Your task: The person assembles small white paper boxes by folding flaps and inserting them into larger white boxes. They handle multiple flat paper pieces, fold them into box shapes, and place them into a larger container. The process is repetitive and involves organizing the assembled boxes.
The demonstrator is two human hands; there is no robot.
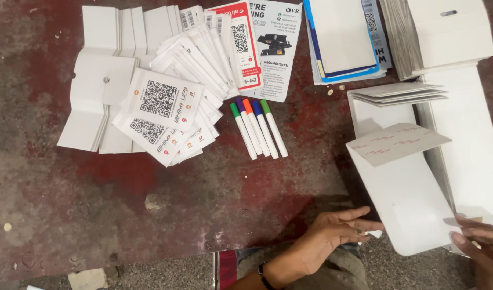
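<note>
A large white rectangular board with rounded corners (413, 207), thin and flat like plastic or coated card, lies tilted at the lower right of the red-stained, worn surface (166, 215), with a flap of pale backing paper (397, 144) folded up from its far end. The left hand (332, 236) meets the board's near left edge, palm turned up and fingers spread loosely, so its grip is open and only touches the sheet; the right hand (480, 239), partly cut off by the frame, lays its fingertips on the near right corner, and whether that grip pinches the edge cannot be told. Judged by its look, the board is light and fairly stiff yet able to flex across its length, smooth and somewhat slippery on its face, and prone to creasing, so the two long edges near the corners offer the surest hold. Beside it on the right lie further white sheets (472, 145) and, beyond, a tall stack of white cards (445, 35). To the left, well apart, four white marker pens with green, purple, orange and blue caps (257, 129) lie side by side, near fanned white printed cards (166, 113) and a blue-edged pile of sheets (343, 40).
</note>
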